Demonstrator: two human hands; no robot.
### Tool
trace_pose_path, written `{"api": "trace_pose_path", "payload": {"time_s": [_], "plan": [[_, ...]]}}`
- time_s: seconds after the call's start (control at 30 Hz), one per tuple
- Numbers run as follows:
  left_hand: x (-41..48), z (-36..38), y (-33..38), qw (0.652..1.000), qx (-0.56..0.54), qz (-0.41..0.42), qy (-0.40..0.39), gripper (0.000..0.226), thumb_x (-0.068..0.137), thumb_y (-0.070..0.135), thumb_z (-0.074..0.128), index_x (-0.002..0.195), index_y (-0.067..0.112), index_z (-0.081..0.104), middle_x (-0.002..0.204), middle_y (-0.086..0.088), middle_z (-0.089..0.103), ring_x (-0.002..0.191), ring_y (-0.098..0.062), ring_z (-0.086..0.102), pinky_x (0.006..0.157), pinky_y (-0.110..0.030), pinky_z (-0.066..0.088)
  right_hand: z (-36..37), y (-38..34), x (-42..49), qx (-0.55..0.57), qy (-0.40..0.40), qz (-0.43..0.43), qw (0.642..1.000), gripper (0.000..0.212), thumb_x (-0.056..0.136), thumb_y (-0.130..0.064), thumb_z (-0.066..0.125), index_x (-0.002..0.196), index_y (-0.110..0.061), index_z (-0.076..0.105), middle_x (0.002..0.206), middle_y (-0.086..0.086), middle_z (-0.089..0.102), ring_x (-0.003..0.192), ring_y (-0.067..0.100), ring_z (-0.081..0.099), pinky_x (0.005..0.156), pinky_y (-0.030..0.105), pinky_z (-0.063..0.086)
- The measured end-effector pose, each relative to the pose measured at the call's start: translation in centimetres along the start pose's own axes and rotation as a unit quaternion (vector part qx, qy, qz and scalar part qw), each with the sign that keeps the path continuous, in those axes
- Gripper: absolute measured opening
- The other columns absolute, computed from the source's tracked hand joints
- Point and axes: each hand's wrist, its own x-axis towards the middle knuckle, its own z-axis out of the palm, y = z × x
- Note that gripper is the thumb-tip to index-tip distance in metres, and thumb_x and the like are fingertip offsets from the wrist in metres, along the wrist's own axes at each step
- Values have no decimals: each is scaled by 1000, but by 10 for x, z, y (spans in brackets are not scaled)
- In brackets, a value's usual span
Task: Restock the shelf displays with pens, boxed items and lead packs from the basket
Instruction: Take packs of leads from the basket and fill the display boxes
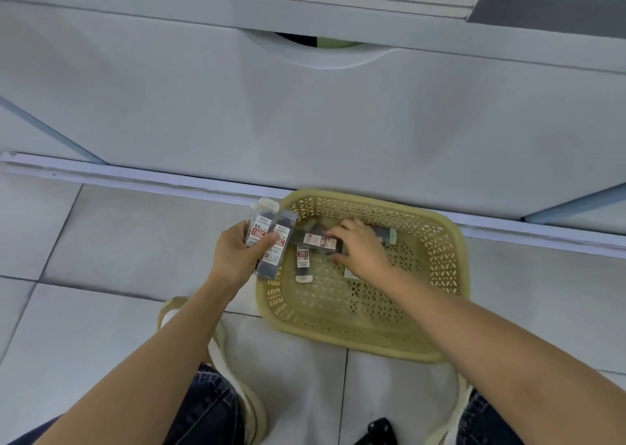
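Observation:
A yellow perforated basket (437,275) sits on the tiled floor against the base of a white cabinet. My left hand (237,254) hovers by the basket's left rim, closed around two clear lead packs (267,238) with red and white labels. My right hand (362,248) reaches into the basket and grips another lead pack (318,240) lying across the basket. One more lead pack (303,263) lies flat on the basket floor below it. A dark pack with a pale green cap (388,233) shows past my right hand, partly hidden.
The white cabinet front (305,115) with a curved cut-out handle (321,54) rises directly behind the basket. My knees in dark jeans and pale shoes (237,377) are at the bottom. A small black object (379,431) lies on the floor tiles between my feet.

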Motion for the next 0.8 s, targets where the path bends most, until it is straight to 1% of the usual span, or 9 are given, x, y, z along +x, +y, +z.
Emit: {"api": "trace_pose_path", "payload": {"time_s": [0.1, 0.2, 0.3, 0.43, 0.53, 0.6, 0.67, 0.73, 0.8], "plan": [[1, -1, -6, 1000, -9, -8, 2, 16, 84, 22, 75, 89, 9, 68, 79, -7, 75, 65, -17, 72, 47, -18, 49, 13, 9, -11, 29, 14, -31, 999, 38, 82, -23, 74, 117, -18, 61, 116, 1, 56, 111, 20, 50, 89, 32, 41], [3, 1, -9, 1000, -8, -14, 7, 16, 85, 23, 75, 91, 8, 69, 83, -7, 76, 72, -21, 74, 54, -25, 54, 10, 19, -22, 79, -44, -46, 995, 21, 90, -26, 65, 108, -16, 68, 105, 1, 64, 96, 17, 58, 79, 29, 44], [5, 3, -9, 1000, -3, -11, 16, 13, 85, 23, 74, 88, 11, 68, 81, -5, 76, 71, -20, 74, 53, -24, 53, 2, 30, -29, 198, -65, 13, 978, 13, 93, -23, 63, 102, -16, 68, 95, 0, 70, 85, 14, 65, 75, 29, 49], [3, 9, -4, 1000, 10, -1, 29, 17, 85, 24, 75, 86, 9, 67, 77, -4, 74, 60, -12, 68, 46, -18, 47, -16, 27, -27, 453, -44, 106, 884, 30, 88, -13, 69, 114, -21, 57, 107, 0, 72, 96, 13, 70, 84, 29, 54], [-1, 21, 7, 1000, -9, 6, 16, 19, 85, 23, 75, 87, 6, 67, 77, -8, 74, 58, -12, 67, 45, -18, 46, -33, 8, -21, 573, -59, 91, 813, 42, 84, -6, 70, 118, -22, 50, 112, 7, 71, 96, 21, 71, 74, 32, 58], [-4, 30, 16, 999, -44, 6, -1, 16, 85, 21, 74, 90, 6, 68, 81, -10, 75, 65, -18, 71, 50, -24, 53, -43, -5, -20, 617, -58, 74, 782, 45, 83, -3, 70, 120, -19, 50, 111, 10, 71, 95, 26, 71, 70, 33, 59], [-8, 39, 26, 997, -82, 1, -10, 14, 87, 20, 72, 92, 7, 69, 82, -8, 76, 70, -22, 73, 55, -29, 58, -54, -12, -22, 608, -44, 58, 790, 40, 86, -6, 68, 121, -18, 51, 106, 6, 73, 94, 25, 72, 72, 35, 59], [-12, 44, 33, 995, -103, -1, -4, 10, 88, 21, 70, 90, 11, 69, 77, -3, 76, 64, -17, 72, 50, -25, 55, -65, -11, -27, 569, -27, 54, 820, 33, 93, -11, 61, 122, -19, 51, 102, 0, 75, 91, 19, 72, 76, 35, 58], [-16, 47, 37, 995, -103, 1, 3, 10, 89, 21, 70, 91, 12, 68, 74, 0, 75, 60, -14, 71, 47, -22, 52, -74, -3, -37, 540, -11, 58, 839, 29, 97, -13, 55, 126, -17, 50, 98, 1, 75, 83, 15, 73, 70, 29, 56]]}}
